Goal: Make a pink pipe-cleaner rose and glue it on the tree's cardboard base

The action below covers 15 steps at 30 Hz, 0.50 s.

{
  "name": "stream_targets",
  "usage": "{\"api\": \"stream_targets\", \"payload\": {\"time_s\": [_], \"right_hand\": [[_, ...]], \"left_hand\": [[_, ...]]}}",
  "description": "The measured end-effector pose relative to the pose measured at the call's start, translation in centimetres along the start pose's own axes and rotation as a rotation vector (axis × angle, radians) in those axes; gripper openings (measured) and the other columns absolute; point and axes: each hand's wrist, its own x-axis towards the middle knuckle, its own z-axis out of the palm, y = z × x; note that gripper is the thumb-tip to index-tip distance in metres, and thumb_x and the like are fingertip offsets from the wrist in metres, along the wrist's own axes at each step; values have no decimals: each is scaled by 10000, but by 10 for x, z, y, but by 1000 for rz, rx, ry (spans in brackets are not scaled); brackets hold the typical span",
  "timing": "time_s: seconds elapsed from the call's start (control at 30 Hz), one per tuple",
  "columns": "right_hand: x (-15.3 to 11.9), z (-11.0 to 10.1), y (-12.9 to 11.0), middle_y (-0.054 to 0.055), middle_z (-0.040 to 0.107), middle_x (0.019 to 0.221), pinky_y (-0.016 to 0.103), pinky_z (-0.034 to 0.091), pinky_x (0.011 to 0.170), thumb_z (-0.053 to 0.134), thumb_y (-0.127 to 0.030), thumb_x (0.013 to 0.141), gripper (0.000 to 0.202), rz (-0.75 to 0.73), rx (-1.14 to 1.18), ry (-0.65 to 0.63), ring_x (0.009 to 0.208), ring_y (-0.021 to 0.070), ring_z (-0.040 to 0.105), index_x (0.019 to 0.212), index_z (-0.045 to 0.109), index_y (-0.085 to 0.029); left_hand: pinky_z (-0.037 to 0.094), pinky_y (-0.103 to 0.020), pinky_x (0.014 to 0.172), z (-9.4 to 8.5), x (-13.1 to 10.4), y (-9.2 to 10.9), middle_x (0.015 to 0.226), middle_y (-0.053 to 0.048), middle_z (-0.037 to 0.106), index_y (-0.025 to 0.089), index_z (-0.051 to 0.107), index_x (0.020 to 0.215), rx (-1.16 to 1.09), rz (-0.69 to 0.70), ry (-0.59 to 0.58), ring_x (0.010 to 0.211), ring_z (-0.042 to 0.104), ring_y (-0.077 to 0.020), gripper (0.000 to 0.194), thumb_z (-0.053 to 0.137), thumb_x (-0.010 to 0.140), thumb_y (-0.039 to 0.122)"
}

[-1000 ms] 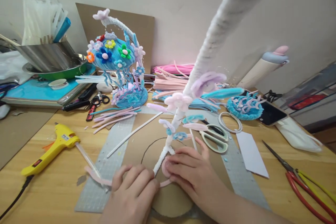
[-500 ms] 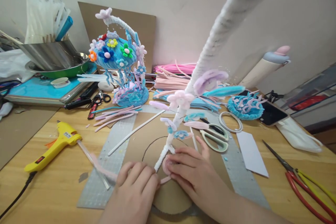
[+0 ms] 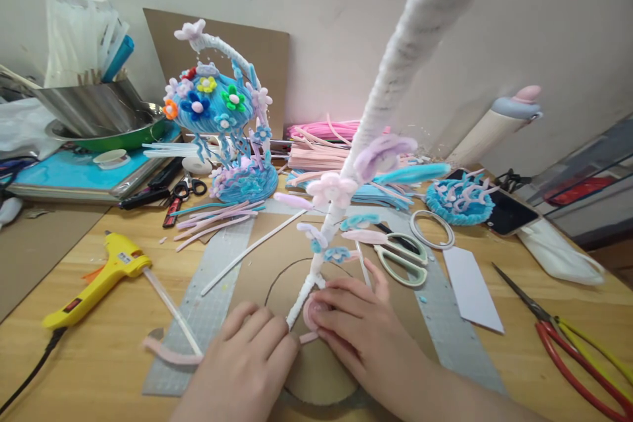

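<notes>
My left hand (image 3: 247, 356) is closed on a pink pipe cleaner (image 3: 173, 354). Its loose tail sticks out to the left, and a short stretch shows between my hands. The fingers of my right hand (image 3: 370, 330) pinch a round pink pipe-cleaner coil (image 3: 310, 312) at the other end. Just behind the coil rises a white-wrapped stem (image 3: 319, 257) with forked legs, leaning up to the right. A pale pink flower (image 3: 331, 190), a purple flower (image 3: 383, 157) and small blue flowers sit along it. Under my hands lies cardboard (image 3: 316, 376) with a drawn circle.
A yellow glue gun (image 3: 121, 257) lies left, with its cord. Pale green scissors (image 3: 403, 257), a tape ring (image 3: 432, 229) and red-and-yellow-handled shears (image 3: 558, 343) lie right. Behind stand a blue flowered ornament (image 3: 217, 105), pink pipe cleaners (image 3: 316, 157) and a steel bowl (image 3: 93, 105).
The pink pipe cleaner's loose tail has swung down and left. Both hands keep their grip, with the left slightly lower. The whole view has shifted a little.
</notes>
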Motion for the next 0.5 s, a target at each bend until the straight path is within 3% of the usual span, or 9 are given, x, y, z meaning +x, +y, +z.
{"api": "stream_targets", "payload": {"time_s": [0.17, 0.33, 0.5], "right_hand": [[-1, 2, 0, -17, 711, 1031, 572, 66, 1120, 521, -210, 925, 178, 9, 7, 23, 1041, 199, 584, 1007, 657, -290], [-3, 4, 1, -28, 699, 1091, 533, 15, 1117, 524, -187, 918, 192, 1, 36, 45, 1059, 202, 562, 1012, 651, -296], [-2, 7, 3, -26, 710, 1051, 543, 65, 1102, 531, -214, 926, 159, 28, 79, 26, 1019, 192, 580, 958, 664, -295]], "left_hand": [[308, -337, 806, 3, 2, 1, 762, 19, 570, 220, 589, 791, -4, -21, 81, 754, 477, -167, 210, 441, 919, 146], [282, -326, 878, 13, 1, 2, 842, 30, 610, 250, 617, 920, -28, 8, 97, 818, 491, -166, 188, 432, 946, 227], [301, -329, 852, 17, 0, 2, 858, 24, 614, 251, 624, 966, -8, -55, 126, 823, 498, -171, 195, 434, 947, 210]]}}
